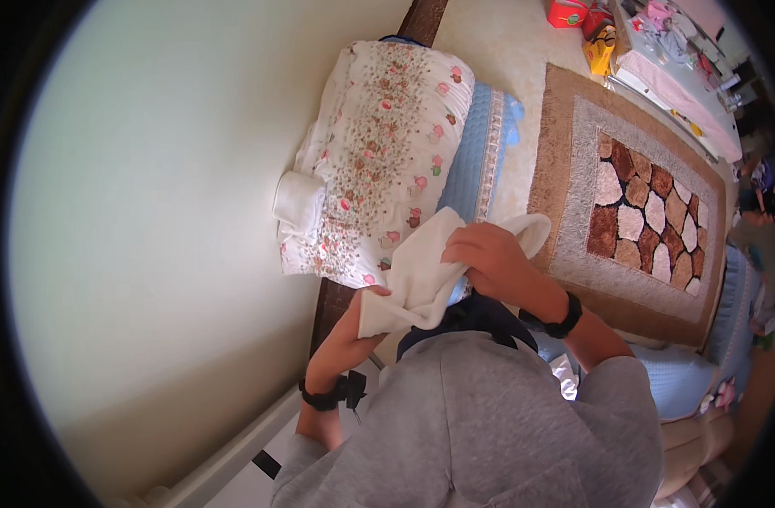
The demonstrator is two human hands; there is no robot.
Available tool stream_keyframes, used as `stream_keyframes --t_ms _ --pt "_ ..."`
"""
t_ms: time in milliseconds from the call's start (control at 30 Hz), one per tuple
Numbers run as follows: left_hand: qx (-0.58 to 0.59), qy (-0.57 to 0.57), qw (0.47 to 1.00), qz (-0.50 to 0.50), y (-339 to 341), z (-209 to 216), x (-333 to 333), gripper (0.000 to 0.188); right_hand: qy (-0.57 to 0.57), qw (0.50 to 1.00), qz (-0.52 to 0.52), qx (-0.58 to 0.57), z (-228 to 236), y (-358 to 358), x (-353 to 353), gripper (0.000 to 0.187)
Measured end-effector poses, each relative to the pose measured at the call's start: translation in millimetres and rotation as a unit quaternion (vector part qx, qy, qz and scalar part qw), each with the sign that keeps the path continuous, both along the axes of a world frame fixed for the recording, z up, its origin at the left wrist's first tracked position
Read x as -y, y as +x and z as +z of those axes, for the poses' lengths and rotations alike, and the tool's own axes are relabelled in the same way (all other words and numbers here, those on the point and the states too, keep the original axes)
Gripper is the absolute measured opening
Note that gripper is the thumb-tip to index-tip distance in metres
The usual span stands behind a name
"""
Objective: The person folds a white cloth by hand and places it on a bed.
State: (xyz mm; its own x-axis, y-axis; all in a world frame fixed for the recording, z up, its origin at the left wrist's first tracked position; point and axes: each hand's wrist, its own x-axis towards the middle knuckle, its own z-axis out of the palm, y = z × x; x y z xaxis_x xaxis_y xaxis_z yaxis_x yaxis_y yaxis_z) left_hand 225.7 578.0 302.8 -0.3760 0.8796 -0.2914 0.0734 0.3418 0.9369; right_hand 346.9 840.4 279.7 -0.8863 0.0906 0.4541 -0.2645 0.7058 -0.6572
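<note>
A white cloth (421,275), thick and soft like a small towel, hangs between my two hands just in front of my body. My right hand (491,258) is closed on its upper right part, fingers pinching the fabric, and a loose end loops out beyond that hand. My left hand (369,309) holds the lower left edge with the thumb on top; its other fingers are hidden by the cloth. Just past the cloth lies a floral quilt or cover (379,161). Another folded white cloth (300,203) rests on the quilt's left side.
Blue quilted padding (472,157) shows beneath the floral cover. To the right lies a brown rug (557,169) with a stone pattern. A cluttered white table (683,76) and a red container (567,13) stand far right. A plain wall (167,195) rises at left.
</note>
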Motion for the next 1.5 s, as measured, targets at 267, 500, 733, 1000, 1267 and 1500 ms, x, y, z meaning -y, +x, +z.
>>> stream_keyframes --t_ms 267,500,733,1000,1267,1500 --pt "0.185 -0.046 0.981 0.041 24 -23 11 0.061 -0.096 0.985 0.006 0.144 3 9 45 0.026" --pt "-0.044 -0.005 0.999 0.011 32 -40 10 0.08 -0.122 0.945 -0.001 0.303 3 16 66 0.024" --pt "-0.222 0.066 0.973 -0.023 31 -22 -16 0.067 -0.079 0.948 0.041 0.305 1 14 83 0.026" --pt "-0.298 0.112 0.942 -0.105 16 -48 -9 0.026 -0.027 0.947 0.082 0.31 13 19 82 0.028" --pt "-0.234 0.033 0.959 -0.155 25 -41 14 0.022 0.086 0.916 0.109 0.375 -28 54 52 0.02" --pt "-0.103 -0.094 0.986 -0.088 36 -39 43 0.026 -0.025 0.912 0.07 0.403 -45 75 35 0.018"
